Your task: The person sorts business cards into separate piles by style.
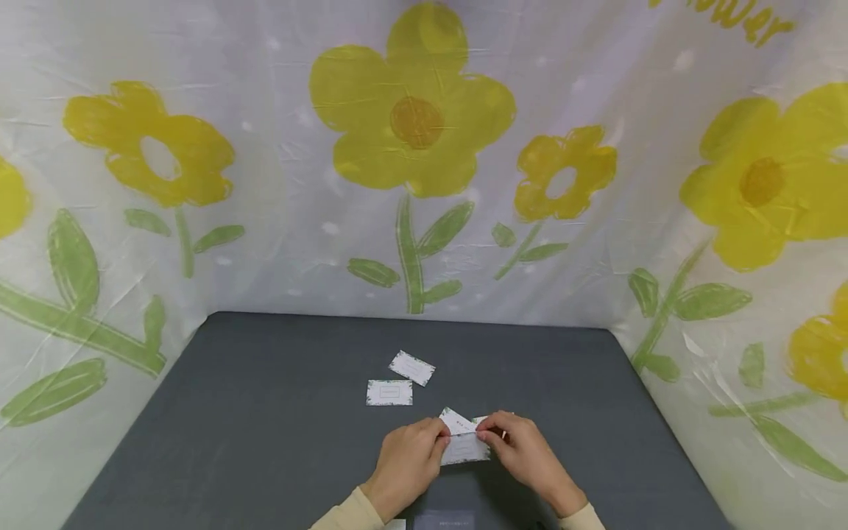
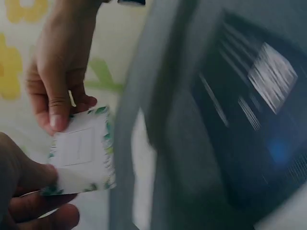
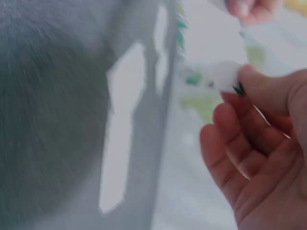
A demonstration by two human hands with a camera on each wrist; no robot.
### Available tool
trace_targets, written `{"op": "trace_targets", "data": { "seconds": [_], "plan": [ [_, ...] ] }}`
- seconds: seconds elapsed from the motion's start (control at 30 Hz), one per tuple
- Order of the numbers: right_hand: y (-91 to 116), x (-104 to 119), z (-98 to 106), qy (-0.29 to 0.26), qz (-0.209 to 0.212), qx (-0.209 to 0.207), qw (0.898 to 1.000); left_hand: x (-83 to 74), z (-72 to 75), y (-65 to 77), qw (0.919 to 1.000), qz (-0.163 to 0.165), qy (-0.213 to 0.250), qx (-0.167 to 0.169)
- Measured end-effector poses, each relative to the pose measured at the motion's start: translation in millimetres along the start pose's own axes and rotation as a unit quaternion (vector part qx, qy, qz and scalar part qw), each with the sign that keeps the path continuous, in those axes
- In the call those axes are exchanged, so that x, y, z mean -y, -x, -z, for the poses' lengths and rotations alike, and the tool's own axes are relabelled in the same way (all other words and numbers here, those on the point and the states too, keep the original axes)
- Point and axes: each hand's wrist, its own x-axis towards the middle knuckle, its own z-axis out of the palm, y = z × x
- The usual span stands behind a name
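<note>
Both hands hold a small white card (image 1: 466, 450) with a leafy green border and a printed rectangle at its centre. My left hand (image 1: 409, 458) pinches its left edge between thumb and fingers. At the opposite edge, my right hand (image 1: 523, 455) pinches it the same way, its other fingers loosely bent in the right wrist view. The card is raised off the table and faces me. Just behind it, a second card (image 1: 456, 420) partly shows; another white corner beside the right fingers is mostly hidden. Farther back lie a straight card (image 1: 389, 394) and a slanted card (image 1: 412, 367).
A dark grey table (image 1: 278, 412) spreads under everything, with a flower-printed curtain (image 1: 278, 243) around its back and sides. At the near edge lies a dark, flat rectangular item (image 1: 444, 520) with small print, and a white piece (image 1: 396, 525) beside it, partly cut off.
</note>
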Motion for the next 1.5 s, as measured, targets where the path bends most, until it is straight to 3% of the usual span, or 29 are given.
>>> {"op": "trace_targets", "data": {
  "seconds": [0.17,0.3,0.43,0.53,0.77,0.93,1.13,1.27,1.4,1.5],
  "plan": [
    [23,7,36,-0.029,-0.063,0.015,0.997,-28.7,6.2,-9.3,0.9978,-0.036,0.016,0.053],
    [43,3,47,-0.045,-0.142,0.036,0.988,-43.9,-2.2,-10.5,0.9953,-0.046,0.008,0.085],
    [72,-11,47,-0.074,-0.216,0.084,0.97,-55.1,-21.0,2.4,0.9907,-0.077,-0.008,0.111],
    [89,-23,42,-0.079,-0.245,0.114,0.96,-59.5,-39.5,12.1,0.9854,-0.104,-0.048,0.126],
    [101,-36,20,-0.019,-0.32,0.086,0.943,-60.1,-66.2,19.3,0.9697,-0.145,-0.121,0.155],
    [103,-38,11,0.003,-0.315,0.098,0.944,-60.5,-71.2,23.0,0.964,-0.151,-0.153,0.158],
    [100,-34,10,0.037,-0.285,0.128,0.949,-61.7,-72.9,26.5,0.9655,-0.149,-0.152,0.15],
    [96,-27,6,0.094,-0.3,0.126,0.941,-62.3,-74.2,26.4,0.9669,-0.14,-0.15,0.151],
    [91,-19,3,0.144,-0.321,0.129,0.927,-62.2,-77.0,27.5,0.9684,-0.148,-0.165,0.115],
    [87,-19,5,0.145,-0.299,0.145,0.932,-61.8,-79.4,29.2,0.9676,-0.153,-0.179,0.092]
  ]
}}
